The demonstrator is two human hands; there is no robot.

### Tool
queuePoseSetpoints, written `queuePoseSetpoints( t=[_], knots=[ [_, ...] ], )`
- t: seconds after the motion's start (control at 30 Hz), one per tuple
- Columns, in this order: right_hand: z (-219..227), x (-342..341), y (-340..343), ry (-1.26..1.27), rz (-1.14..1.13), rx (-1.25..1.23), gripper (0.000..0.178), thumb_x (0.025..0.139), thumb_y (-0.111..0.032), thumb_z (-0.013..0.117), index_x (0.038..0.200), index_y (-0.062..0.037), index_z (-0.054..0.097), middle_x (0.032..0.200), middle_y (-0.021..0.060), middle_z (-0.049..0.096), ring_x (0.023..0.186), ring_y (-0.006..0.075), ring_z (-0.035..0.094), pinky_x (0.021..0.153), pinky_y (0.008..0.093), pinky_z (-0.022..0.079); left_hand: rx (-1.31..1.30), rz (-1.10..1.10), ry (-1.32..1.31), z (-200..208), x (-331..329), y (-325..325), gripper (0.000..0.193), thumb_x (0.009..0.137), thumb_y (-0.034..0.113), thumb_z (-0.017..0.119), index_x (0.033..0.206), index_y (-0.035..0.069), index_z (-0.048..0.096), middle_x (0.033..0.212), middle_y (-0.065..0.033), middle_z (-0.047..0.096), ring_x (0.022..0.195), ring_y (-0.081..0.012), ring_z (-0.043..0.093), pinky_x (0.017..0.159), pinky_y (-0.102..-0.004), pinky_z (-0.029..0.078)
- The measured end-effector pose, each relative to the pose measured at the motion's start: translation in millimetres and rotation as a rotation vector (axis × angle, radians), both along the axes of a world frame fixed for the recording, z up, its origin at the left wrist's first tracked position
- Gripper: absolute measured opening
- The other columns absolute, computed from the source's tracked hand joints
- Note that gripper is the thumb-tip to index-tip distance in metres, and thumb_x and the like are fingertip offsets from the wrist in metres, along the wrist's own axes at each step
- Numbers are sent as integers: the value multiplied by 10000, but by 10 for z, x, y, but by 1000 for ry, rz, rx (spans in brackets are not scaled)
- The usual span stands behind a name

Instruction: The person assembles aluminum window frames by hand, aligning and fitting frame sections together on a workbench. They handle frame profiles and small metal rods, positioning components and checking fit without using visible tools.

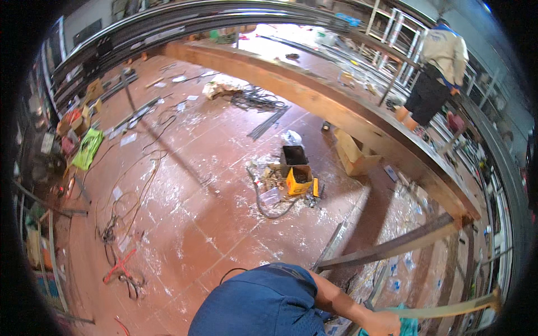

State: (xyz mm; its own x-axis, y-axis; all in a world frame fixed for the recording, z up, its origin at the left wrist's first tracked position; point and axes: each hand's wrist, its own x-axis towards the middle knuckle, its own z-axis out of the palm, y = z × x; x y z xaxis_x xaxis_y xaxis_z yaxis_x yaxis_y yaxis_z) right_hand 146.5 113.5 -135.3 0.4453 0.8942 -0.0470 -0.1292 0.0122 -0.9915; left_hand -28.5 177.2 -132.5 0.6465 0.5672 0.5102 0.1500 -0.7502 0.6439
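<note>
A short navy sleeve [263,302] fills the bottom middle, and my bare left forearm reaches from it toward the lower right. My left hand [384,323] sits at the lower edge with its fingers curled, and whatever lies inside them is hidden. Teal material [406,325] shows right beside and under that hand. Just beyond the knuckles runs a long pale curved strip [448,309], close to the hand; I cannot tell whether they touch. A dark metal bar [392,246] slants above my forearm. My right hand does not show.
A long brown steel beam [314,98] crosses overhead of the tiled floor [185,224]. Containers [300,182] with scraps, a cardboard box [353,154], cables [131,207] and a red tool [120,266] lie about. Another person [437,67] stands at the upper right.
</note>
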Motion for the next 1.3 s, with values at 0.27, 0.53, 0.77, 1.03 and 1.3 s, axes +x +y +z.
queuePoseSetpoints(
  t=[0.27,0.53,0.77,1.03,1.3],
  knots=[
    [-122,-371,279,-96,81,-50,416,1084,-389,578,956,-12,701,879,64,653,783,171,619,634,353,503,57,245,-287,-110,-572,146,214,916,366,744,973,184,842,868,-135,780,772,-373,734,670,-520,554],
    [-78,-420,363,-121,292,-105,559,1058,-592,639,1089,-43,741,929,37,675,803,167,632,669,323,507,167,389,-74,-101,-717,151,180,905,368,762,874,193,792,789,-140,746,724,-398,724,608,-549,550],
    [61,-513,243,-421,262,-78,691,1037,-648,651,1331,-26,715,1058,70,698,960,192,646,806,380,521,198,320,-104,-334,-587,349,169,926,306,775,1005,156,778,838,-157,761,772,-385,741,637,-538,567],
    [-133,291,398,-663,-55,-77,475,1053,-371,671,1239,57,756,1207,241,727,1091,396,649,969,523,508,-68,172,-357,-173,-1270,430,202,743,154,808,873,10,751,741,-159,732,630,-341,709,608,-484,540],
    [-70,-65,413,-246,36,65,444,1068,-300,624,1278,79,719,1185,204,754,1063,324,704,958,460,575,-891,8,-950,36,-972,465,221,850,140,803,1034,43,729,777,-127,741,608,-246,705,533,-403,552]
  ],
)
